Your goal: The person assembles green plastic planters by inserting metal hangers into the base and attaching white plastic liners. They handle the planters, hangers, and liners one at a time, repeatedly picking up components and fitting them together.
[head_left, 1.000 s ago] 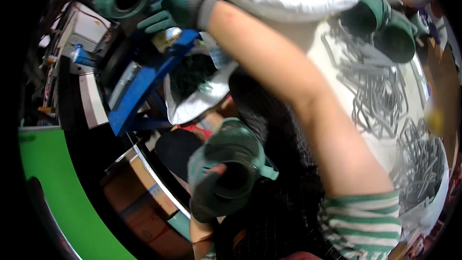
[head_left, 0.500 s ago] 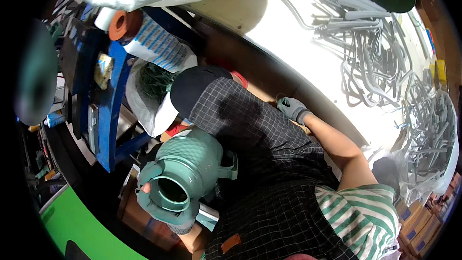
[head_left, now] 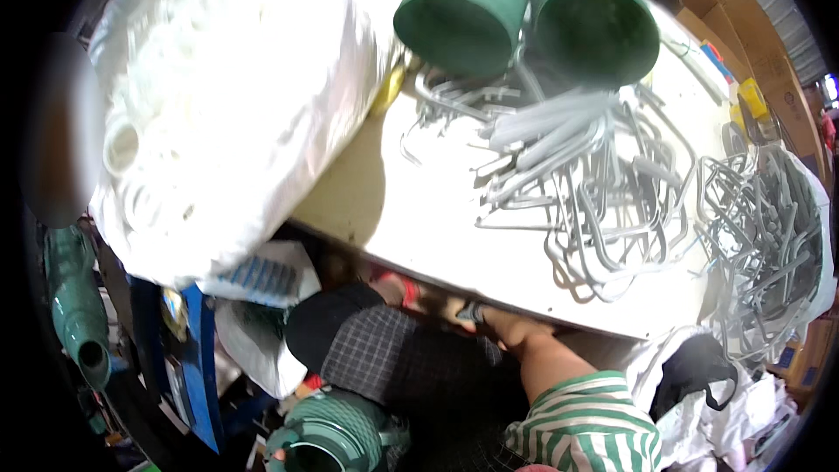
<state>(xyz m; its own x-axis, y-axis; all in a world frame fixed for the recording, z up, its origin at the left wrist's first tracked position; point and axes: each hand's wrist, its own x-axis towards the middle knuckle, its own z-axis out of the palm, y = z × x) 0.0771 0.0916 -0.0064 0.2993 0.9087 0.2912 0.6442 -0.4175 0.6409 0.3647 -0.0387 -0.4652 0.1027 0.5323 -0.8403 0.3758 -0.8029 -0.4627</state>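
Observation:
A green plastic jug (head_left: 345,415) with a diamond-textured body, a round open mouth and a side handle rests by my lap at the lower edge. My left hand (head_left: 280,454) grips it beside the mouth; little more than a bare fingertip shows, the rest being hidden or cut off. My right hand (head_left: 472,311), in a grey glove, is low beside the table's near edge. Its fingers are small and partly hidden, so I cannot make out whether it holds anything. The dark checked apron (head_left: 367,354) covers my leg between the hands.
On the white table (head_left: 428,236) lies a heap of grey handles (head_left: 594,175), with green conical vessels (head_left: 463,13) behind. A big white bag of white rings (head_left: 227,105) stands left. Grey handles fill a bag (head_left: 769,245) at right. A blue frame (head_left: 204,376) stands lower left.
The view has swung up toward the table, so the jug and both hands sit lower in the picture. The left hand stays on the jug; the right remains beside the table edge.

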